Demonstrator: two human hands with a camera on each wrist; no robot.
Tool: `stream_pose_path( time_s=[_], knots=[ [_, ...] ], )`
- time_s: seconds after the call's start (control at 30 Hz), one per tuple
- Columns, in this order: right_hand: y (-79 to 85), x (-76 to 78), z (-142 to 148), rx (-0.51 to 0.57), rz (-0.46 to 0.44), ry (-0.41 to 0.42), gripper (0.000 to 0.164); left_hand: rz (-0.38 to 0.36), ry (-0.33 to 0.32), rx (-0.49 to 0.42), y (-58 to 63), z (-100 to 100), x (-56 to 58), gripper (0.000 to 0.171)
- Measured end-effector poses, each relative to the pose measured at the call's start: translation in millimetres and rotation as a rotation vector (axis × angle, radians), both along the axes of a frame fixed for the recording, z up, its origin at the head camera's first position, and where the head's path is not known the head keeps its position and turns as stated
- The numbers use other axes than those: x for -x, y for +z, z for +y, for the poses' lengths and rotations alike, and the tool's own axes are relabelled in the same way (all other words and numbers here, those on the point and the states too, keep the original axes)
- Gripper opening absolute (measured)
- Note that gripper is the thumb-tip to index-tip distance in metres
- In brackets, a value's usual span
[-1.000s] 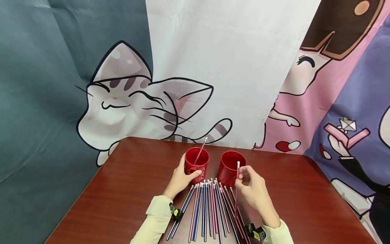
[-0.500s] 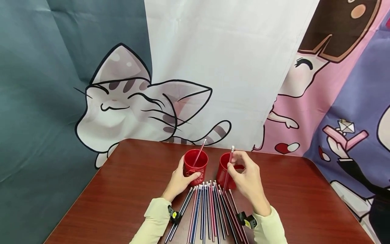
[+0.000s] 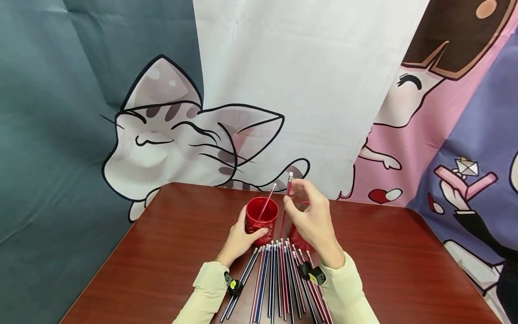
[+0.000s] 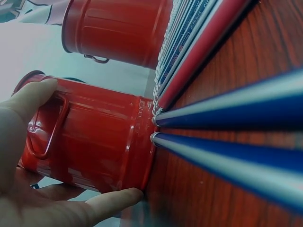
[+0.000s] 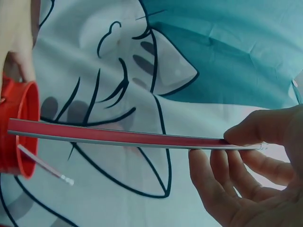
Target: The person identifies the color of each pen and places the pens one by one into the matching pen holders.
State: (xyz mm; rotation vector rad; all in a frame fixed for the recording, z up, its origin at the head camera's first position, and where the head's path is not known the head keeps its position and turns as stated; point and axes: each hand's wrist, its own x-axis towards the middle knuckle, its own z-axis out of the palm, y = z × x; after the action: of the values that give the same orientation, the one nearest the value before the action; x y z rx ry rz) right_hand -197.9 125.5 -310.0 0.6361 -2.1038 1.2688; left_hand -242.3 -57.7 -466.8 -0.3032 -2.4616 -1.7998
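**Holding a red mug [image 4: 94, 132] and pinching a red pencil [image 5: 118, 132]**

The left hand [image 3: 238, 236] grips the red mug in the lower centre of the head view, its thumb beside the handle and its fingers around the side. The right hand [image 3: 311, 216], further right in the frame, pinches the red pencil near its eraser end between thumb and fingertips. That pencil is nearly upright; in the right wrist view its free end overlaps the mug's rim, though whether they touch cannot be told. A thin pencil [image 3: 267, 201] leans inside the mug, eraser above the rim. A second mug [image 3: 298, 238] stands to the right, partly hidden by the right hand. At bottom centre, red and dark blue pencils [image 3: 284, 281] fan out on the brown table [image 3: 162, 247], eraser ends toward the mugs.
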Motion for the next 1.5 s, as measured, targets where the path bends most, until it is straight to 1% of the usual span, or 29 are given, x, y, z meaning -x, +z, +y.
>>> stream_pose_path(
  time_s=[0.13, 0.2, 0.23, 0.4, 0.5, 0.57, 0.63, 0.83, 1.1, 1.2, 1.33, 1.5],
  knots=[
    [6.7, 8.2, -9, 0.037, 0.007, 0.041, 0.025, 0.004, -0.021, 0.001, 15.9, 1, -8.3, 0.085],
    [9.5, 12.6, -13, 0.06, 0.021, 0.041, 0.025, 0.005, -0.022, 0.005, 18.1, 1, -9.0, 0.085],
    [11.7, 13.2, -16, 0.075, 0.031, 0.04, 0.025, 0.008, -0.022, 0.008, 17.8, 1, -8.6, 0.084],
    [18.3, 12.3, -29, 0.104, 0.124, 0.028, 0.024, 0.021, -0.003, 0.023, 0.6, 0, 2.4, 0.085],
    [15.7, 12.9, -34, 0.097, 0.173, 0.014, 0.023, 0.016, 0.008, 0.039, -3.4, -1, 5.9, 0.085],
    [12.4, 13.7, -36, 0.093, 0.185, 0.011, 0.023, 0.016, 0.011, 0.044, -3.8, -1, 6.9, 0.086],
    [8.2, 15.3, -36, 0.081, 0.186, 0.012, 0.024, 0.017, 0.015, 0.048, -3.5, 0, 7.4, 0.086],
    [-5.9, 19.9, -36, 0.053, 0.119, 0.059, 0.024, 0.024, 0.012, 0.048, -2.5, 0, 7.5, 0.086],
    [-25.4, 24.2, -38, 0.011, 0.078, 0.071, 0.024, 0.021, 0.023, 0.061, -5.1, -1, 7.6, 0.085],
    [-46.3, 35.3, -36, -0.005, 0.081, 0.067, 0.025, 0.018, 0.02, 0.06, -4.4, -1, 7.0, 0.086],
    [-74.3, 49.7, -33, -0.036, 0.059, 0.057, 0.028, 0.025, 0.008, 0.057, -3.9, -1, 6.5, 0.085],
    [-85.9, 50.2, -34, -0.07, 0.01, 0.05, 0.025, 0.023, 0.028, 0.071, -5.3, -1, 7.5, 0.086]
  ],
)
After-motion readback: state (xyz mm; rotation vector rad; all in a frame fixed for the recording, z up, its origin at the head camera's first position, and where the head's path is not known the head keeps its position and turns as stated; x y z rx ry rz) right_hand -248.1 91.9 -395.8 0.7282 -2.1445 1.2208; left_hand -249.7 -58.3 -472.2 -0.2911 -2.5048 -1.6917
